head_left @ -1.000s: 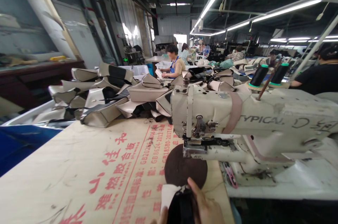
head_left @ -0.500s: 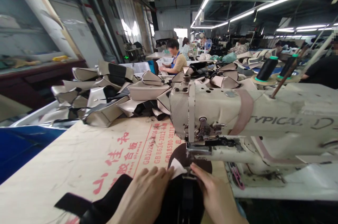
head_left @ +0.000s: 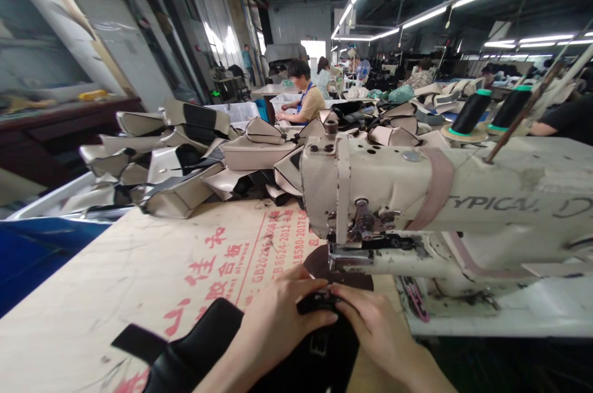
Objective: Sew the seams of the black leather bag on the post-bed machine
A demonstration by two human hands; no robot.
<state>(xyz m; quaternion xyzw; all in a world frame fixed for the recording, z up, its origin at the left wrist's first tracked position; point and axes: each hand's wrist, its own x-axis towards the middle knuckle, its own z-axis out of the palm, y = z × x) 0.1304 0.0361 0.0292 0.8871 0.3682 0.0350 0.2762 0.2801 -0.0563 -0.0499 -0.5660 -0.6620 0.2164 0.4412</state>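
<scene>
- A black workpiece [head_left: 278, 353] of dark material is held flat on the tabletop [head_left: 115, 275], at the near edge, just in front of the sewing machine [head_left: 440, 207].
- The left hand [head_left: 273, 325] is pressed on the piece from the left, fingers curled over its far edge; the grip is narrow, pinching the material.
- The right hand [head_left: 375, 328] is laid on the piece from the right, fingertips meeting those of the left hand at the far edge; the grip is likewise closed on the material.
- The far edge is brought close to the presser foot [head_left: 345, 254], over a dark round patch [head_left: 324, 263]; whether it lies under the needle cannot be told.
- Judged stage: positioning only; no seam is visible on the piece, so stitching appears left to do.
- "TYPICAL" is read on the machine arm, partly cut off.
- Red Chinese characters and codes beginning "GB" are printed on the tabletop.
- Two black thread cones [head_left: 470, 112] are stood on the machine, far right.
- A heap of beige and black covers [head_left: 185, 164] is piled at the far left.
</scene>
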